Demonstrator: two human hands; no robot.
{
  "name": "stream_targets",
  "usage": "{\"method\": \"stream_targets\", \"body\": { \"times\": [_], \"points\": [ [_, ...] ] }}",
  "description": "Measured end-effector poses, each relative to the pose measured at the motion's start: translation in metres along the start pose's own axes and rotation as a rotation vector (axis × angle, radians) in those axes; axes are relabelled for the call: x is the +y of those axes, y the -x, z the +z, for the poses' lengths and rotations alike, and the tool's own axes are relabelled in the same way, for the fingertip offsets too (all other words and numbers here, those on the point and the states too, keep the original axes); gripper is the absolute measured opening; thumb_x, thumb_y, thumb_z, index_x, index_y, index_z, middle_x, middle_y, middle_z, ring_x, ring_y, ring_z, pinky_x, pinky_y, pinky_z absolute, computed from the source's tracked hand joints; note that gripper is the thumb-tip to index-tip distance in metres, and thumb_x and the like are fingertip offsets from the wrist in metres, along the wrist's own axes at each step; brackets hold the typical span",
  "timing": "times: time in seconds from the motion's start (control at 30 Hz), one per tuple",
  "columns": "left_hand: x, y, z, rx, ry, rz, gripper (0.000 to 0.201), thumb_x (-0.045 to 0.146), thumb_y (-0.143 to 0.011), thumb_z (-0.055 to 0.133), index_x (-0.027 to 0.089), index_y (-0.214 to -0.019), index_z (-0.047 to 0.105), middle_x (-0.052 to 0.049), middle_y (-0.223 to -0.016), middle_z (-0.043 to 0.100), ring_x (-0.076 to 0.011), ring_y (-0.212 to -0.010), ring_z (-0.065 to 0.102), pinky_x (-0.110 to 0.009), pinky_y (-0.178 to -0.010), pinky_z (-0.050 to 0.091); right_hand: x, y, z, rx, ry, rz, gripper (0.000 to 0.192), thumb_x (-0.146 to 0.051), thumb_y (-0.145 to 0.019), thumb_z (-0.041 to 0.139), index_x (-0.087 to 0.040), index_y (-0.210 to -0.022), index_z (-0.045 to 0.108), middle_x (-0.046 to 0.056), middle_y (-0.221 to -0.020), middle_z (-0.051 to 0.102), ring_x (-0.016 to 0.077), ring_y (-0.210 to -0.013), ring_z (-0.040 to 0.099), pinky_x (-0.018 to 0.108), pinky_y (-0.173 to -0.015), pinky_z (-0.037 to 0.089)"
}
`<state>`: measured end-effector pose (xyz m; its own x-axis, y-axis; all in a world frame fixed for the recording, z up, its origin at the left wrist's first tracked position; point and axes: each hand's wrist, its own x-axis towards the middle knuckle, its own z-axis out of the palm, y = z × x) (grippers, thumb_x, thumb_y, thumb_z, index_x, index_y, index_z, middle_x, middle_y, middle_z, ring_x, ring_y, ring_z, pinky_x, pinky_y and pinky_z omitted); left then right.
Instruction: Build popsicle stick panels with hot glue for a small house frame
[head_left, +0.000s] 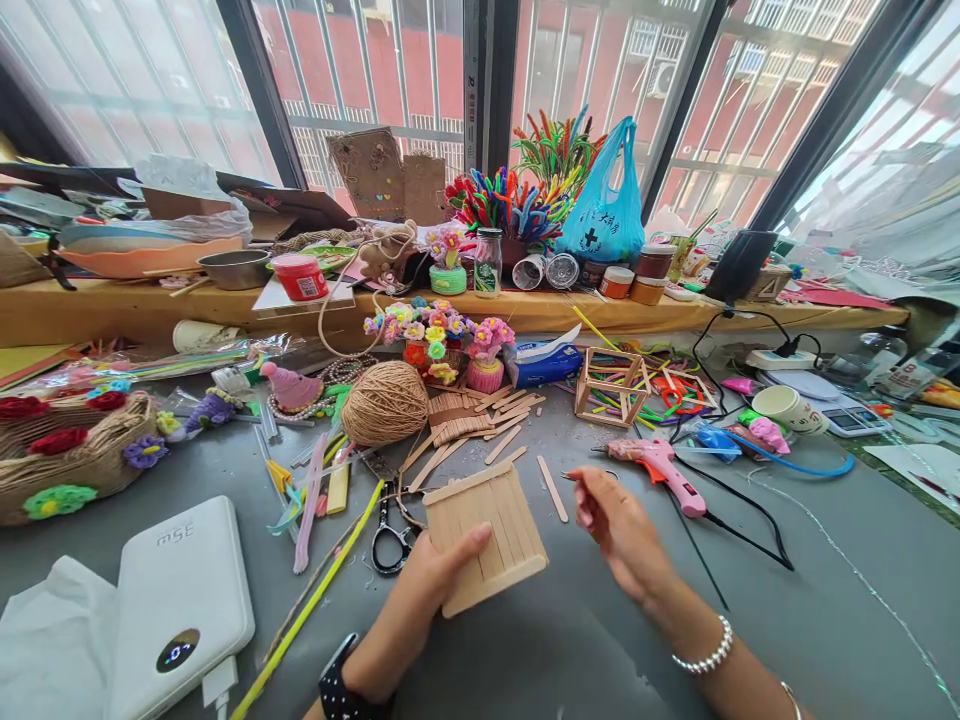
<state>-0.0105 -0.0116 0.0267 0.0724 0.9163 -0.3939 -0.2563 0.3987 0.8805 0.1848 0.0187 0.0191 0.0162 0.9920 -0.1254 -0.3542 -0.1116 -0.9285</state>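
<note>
My left hand (pixel 442 570) grips a square panel of craft sticks (pixel 491 530), with the thumb across its face. Sticks lie side by side in it, with crosswise sticks along its top and bottom edges. My right hand (pixel 619 525) is raised to the right of the panel, apart from it. Its fingers are drawn together, and a tiny dark thing shows at the fingertips, too small to name. A single craft stick (pixel 553 489) lies on the table just left of those fingertips. The pink glue gun (pixel 660 468) rests to the right of that hand.
Black-handled scissors (pixel 390 540) lie left of the panel, behind them a ball of twine (pixel 385 402) and loose sticks. A stick frame (pixel 611 388) stands at the back. A white power bank (pixel 184 600) sits front left. The glue gun's black cord (pixel 776 520) curls across the right.
</note>
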Motion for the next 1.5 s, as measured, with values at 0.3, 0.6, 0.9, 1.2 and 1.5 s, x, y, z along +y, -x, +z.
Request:
{"method": "stream_targets", "body": {
  "times": [0.3,0.6,0.9,1.2,1.5],
  "points": [
    [-0.003,-0.009,-0.006,-0.069,-0.151,-0.009,0.042,0.037,-0.055,0.073,0.012,-0.088,0.065,-0.011,-0.087,0.069,-0.0301,-0.087,0.061,-0.039,-0.079,0.047,0.019,0.008,0.011,-0.266,0.493,-0.206,0.027,-0.040,-0.081,0.046,-0.019,-0.094,0.059,0.005,-0.092,0.058,0.0168,-0.087,0.052,0.027,-0.072,0.043],
    [-0.006,-0.008,-0.005,-0.184,-0.229,0.003,0.045,0.040,-0.054,0.073,0.013,-0.089,0.064,-0.009,-0.088,0.069,-0.0287,-0.086,0.061,-0.036,-0.075,0.049,0.018,0.010,0.013,-0.246,0.483,-0.199,0.031,-0.047,-0.081,0.043,-0.019,-0.069,0.048,-0.003,-0.061,0.045,0.0095,-0.051,0.043,0.021,-0.048,0.035],
    [-0.005,-0.006,-0.003,-0.194,-0.233,-0.008,0.046,0.043,-0.057,0.070,0.011,-0.090,0.063,-0.010,-0.088,0.068,-0.0283,-0.084,0.062,-0.035,-0.074,0.048,0.019,0.013,0.013,-0.237,0.593,-0.264,0.034,-0.045,-0.085,0.035,-0.020,-0.063,0.041,-0.004,-0.054,0.038,0.0097,-0.048,0.037,0.023,-0.046,0.029],
    [-0.001,0.009,0.006,-0.293,0.002,-0.088,0.049,0.037,-0.062,0.069,0.011,-0.102,0.060,-0.010,-0.088,0.068,-0.0211,-0.072,0.063,-0.032,-0.074,0.046,0.009,0.031,0.024,-0.248,0.388,-0.215,0.034,-0.046,-0.086,0.033,-0.021,-0.063,0.034,-0.005,-0.057,0.030,0.0097,-0.051,0.029,0.022,-0.047,0.026],
    [0.002,0.008,0.002,-0.334,0.140,-0.232,0.037,0.031,-0.060,0.071,0.010,-0.090,0.064,-0.006,-0.071,0.068,-0.0145,-0.060,0.060,-0.021,-0.056,0.045,0.013,0.041,0.023,-0.190,0.542,-0.456,0.027,-0.030,-0.090,0.029,-0.021,-0.066,0.035,-0.003,-0.062,0.034,0.0112,-0.055,0.033,0.024,-0.051,0.030]
  ]
}}
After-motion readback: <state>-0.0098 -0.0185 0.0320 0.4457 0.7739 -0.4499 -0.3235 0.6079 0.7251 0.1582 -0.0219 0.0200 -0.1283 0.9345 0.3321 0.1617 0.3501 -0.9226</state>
